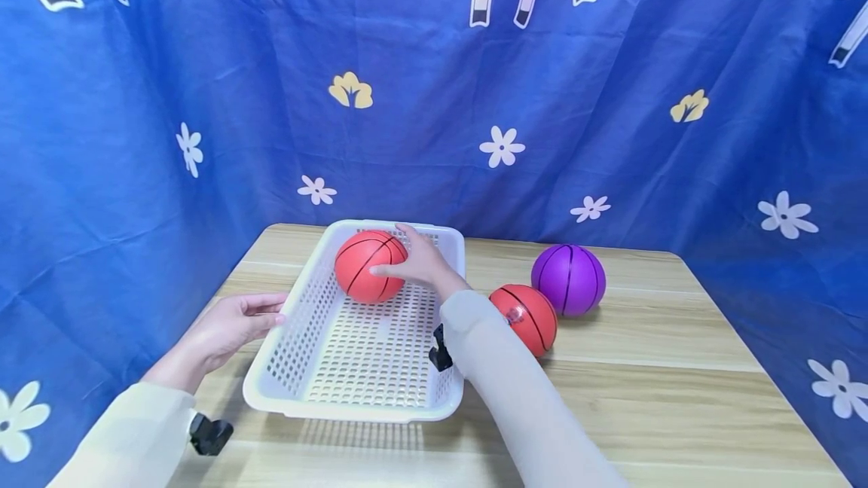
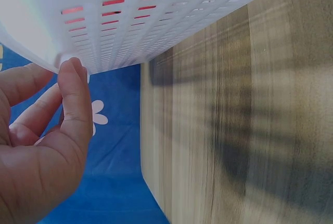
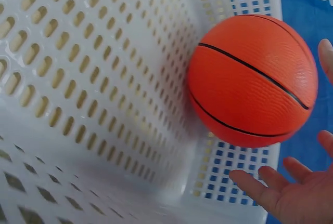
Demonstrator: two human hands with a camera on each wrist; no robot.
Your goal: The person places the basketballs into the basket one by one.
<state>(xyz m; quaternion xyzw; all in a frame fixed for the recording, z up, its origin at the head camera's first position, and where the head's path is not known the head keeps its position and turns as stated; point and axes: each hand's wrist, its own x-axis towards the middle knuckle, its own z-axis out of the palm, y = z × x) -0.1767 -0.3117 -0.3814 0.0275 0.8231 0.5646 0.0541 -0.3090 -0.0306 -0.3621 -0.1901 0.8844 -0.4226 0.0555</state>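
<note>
A white perforated plastic basket [image 1: 353,413] stands on the wooden table. A red basketball [image 1: 366,269] with black lines lies inside, toward its far end. My right hand [image 1: 417,258] reaches over the basket at the ball's right side. In the right wrist view, the fingers of this hand [image 3: 307,193] are spread around the red ball [image 3: 252,81], with a gap visible between them. My left hand [image 1: 230,326] is at the basket's left rim. In the left wrist view, the left hand [image 2: 49,141] pinches the basket's rim between thumb and fingers.
To the right of the basket sits a second red basketball [image 1: 529,318], partly hidden by my right sleeve. Behind it on the right is a purple ball [image 1: 568,280]. A blue patterned cloth [image 1: 420,119] hangs around the back and sides of the wooden table [image 1: 664,367].
</note>
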